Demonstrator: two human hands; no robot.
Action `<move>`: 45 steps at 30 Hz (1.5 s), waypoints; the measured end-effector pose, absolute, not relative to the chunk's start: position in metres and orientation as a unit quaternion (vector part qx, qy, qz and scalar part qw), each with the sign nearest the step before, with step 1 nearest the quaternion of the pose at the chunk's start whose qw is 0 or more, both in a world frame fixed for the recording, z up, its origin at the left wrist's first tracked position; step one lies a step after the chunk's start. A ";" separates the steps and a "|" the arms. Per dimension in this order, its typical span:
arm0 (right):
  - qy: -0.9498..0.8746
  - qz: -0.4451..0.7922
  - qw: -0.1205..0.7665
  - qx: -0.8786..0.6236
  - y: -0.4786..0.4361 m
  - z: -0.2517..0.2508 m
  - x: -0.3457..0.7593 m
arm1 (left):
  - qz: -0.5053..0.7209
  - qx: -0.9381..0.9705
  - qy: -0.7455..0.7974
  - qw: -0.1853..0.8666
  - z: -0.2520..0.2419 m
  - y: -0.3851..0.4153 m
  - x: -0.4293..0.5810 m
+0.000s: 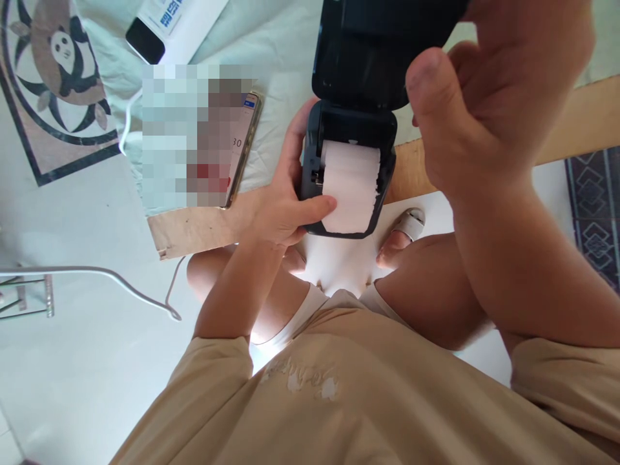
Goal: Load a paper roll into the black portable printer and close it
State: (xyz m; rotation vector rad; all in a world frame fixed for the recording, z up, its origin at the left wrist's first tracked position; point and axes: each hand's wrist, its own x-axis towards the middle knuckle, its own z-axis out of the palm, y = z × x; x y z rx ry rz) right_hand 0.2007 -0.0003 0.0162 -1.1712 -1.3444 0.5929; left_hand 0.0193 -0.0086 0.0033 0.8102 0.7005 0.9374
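Observation:
My left hand [285, 194] is wrapped round a small black receipt printer [385, 174], its thumb lying on the paper's left edge. A white paper roll [351, 187] sits in the printer's compartment, and its loose end with a ragged right edge lies over the front. The printer's black lid [363, 58] stands swung up at the far side. My right hand [494, 90] grips the lid's right edge, thumb on the near side; its other fingers are partly hidden and run out of the frame.
A phone [247, 148], partly blurred out, lies on the pale green cloth [271, 58] left of the printer. A white box with a dark end [145, 40] rests farther back. A wooden table edge [203, 229] runs in front of my knees. A white cable [121, 278] hangs at left.

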 end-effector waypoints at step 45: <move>-0.728 0.301 0.343 -0.512 -0.026 0.020 0.186 | 0.427 0.374 0.290 0.770 -0.008 -0.008 0.013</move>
